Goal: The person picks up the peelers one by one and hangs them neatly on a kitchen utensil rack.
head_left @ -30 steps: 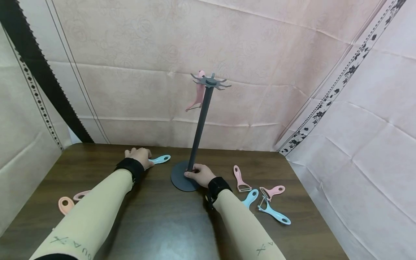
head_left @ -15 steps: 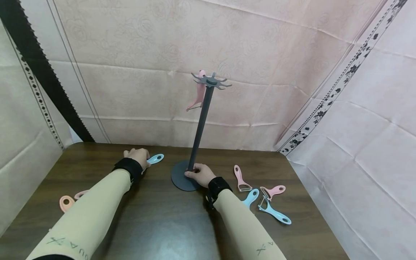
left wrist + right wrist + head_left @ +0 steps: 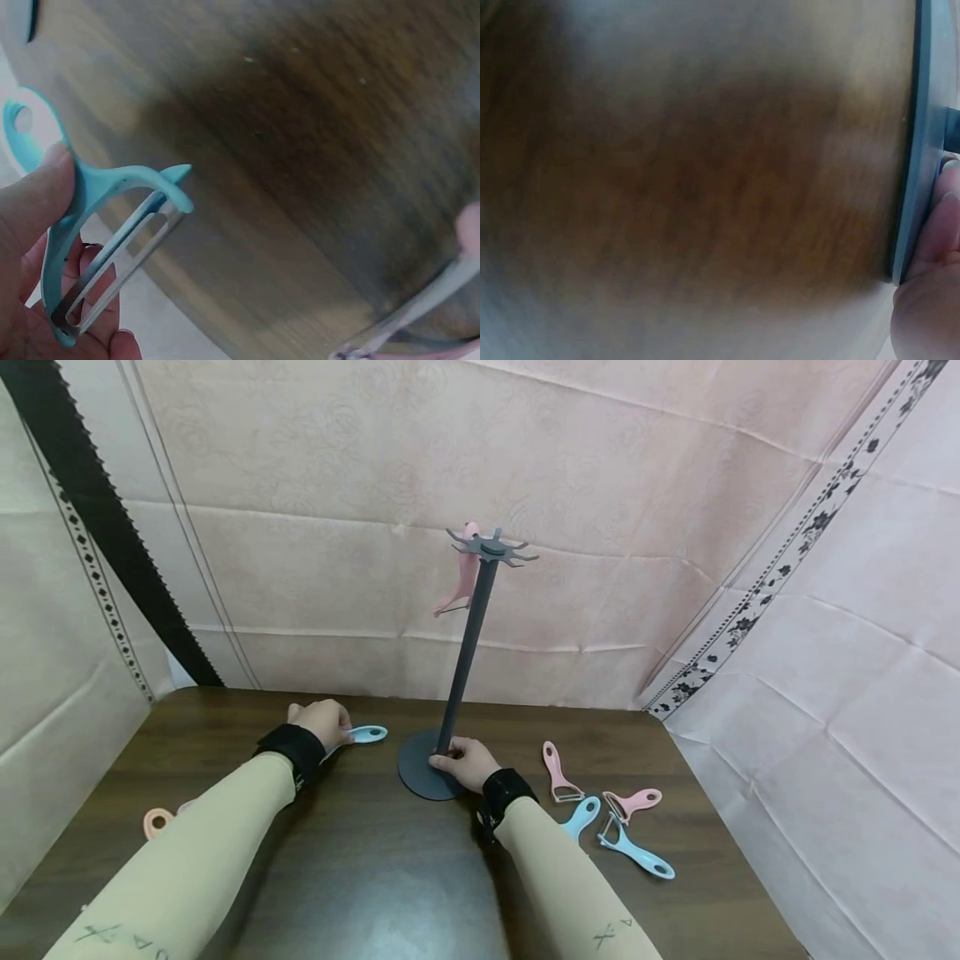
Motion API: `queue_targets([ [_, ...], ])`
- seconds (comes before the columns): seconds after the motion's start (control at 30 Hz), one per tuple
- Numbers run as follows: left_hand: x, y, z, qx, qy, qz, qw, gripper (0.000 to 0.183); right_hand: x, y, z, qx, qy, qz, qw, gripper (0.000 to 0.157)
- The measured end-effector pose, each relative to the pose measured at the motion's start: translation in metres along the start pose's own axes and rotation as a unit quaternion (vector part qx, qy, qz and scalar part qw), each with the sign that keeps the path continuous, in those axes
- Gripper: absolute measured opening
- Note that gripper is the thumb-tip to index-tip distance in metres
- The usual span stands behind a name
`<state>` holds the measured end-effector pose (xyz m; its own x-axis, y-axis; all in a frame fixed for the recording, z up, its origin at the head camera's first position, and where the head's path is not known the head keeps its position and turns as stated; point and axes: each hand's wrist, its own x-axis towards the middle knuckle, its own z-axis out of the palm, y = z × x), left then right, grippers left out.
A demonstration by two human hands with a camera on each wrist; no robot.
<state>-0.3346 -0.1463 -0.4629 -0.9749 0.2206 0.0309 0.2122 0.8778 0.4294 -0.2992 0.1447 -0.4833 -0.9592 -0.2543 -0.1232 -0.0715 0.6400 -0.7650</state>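
Note:
My left hand (image 3: 322,723) pinches a light blue peeler (image 3: 94,187) between thumb and fingers, left of the stand. Its handle, with a hang hole, points right in the head view; the left wrist view shows the slotted metal blade lying along the curled fingers. With thumb and fingers around the foot of its pole, my right hand (image 3: 467,765) holds a dark grey stand (image 3: 471,643), just above the round base (image 3: 420,777). A pink peeler (image 3: 467,572) hangs by its handle from a left-hand hook of the stand's top.
Right of the stand lie two pink peelers (image 3: 553,768) (image 3: 637,799) and two blue ones, one blue peeler (image 3: 583,814) partly behind the right forearm. An orange handle (image 3: 154,821) peeks out beside the left sleeve. Pale patterned cloth (image 3: 337,568) stands behind the brown table (image 3: 360,860).
My left hand has shifted slightly left with the blue peeler, whose handle first drew left, then swung level. The right hand keeps its hold at the stand's foot.

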Motion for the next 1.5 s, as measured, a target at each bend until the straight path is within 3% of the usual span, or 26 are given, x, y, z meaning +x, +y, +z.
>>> queue_targets([
  [0.33,-0.013,0.016,-0.036,-0.078,0.036,0.004,0.9963,0.020,-0.001,-0.003,-0.002,-0.002,0.001,-0.013,1.000,0.018],
  [0.47,-0.014,0.019,-0.052,-0.135,0.035,-0.003,0.9903,0.023,-0.001,-0.003,-0.003,-0.006,0.002,-0.013,1.000,0.017],
  [0.6,-0.015,0.023,-0.065,-0.176,0.055,0.002,0.9828,0.027,0.000,-0.002,-0.002,-0.007,0.006,-0.012,1.000,0.017],
  [0.8,-0.017,0.029,-0.074,-0.171,0.105,-0.009,0.9796,0.030,-0.001,-0.002,-0.001,-0.008,0.008,-0.010,1.000,0.016],
  [1.03,-0.018,0.031,-0.076,-0.158,0.183,-0.012,0.9703,0.029,-0.002,-0.003,0.000,-0.009,0.010,-0.014,1.000,0.016],
  [1.3,-0.019,0.043,-0.086,-0.197,0.172,0.000,0.9653,0.031,-0.001,0.000,0.001,-0.009,0.010,-0.015,1.000,0.015],
  [1.5,-0.015,0.063,-0.099,-0.216,0.204,0.033,0.9542,0.033,0.001,0.002,0.003,-0.008,0.010,-0.018,1.000,0.016],
])
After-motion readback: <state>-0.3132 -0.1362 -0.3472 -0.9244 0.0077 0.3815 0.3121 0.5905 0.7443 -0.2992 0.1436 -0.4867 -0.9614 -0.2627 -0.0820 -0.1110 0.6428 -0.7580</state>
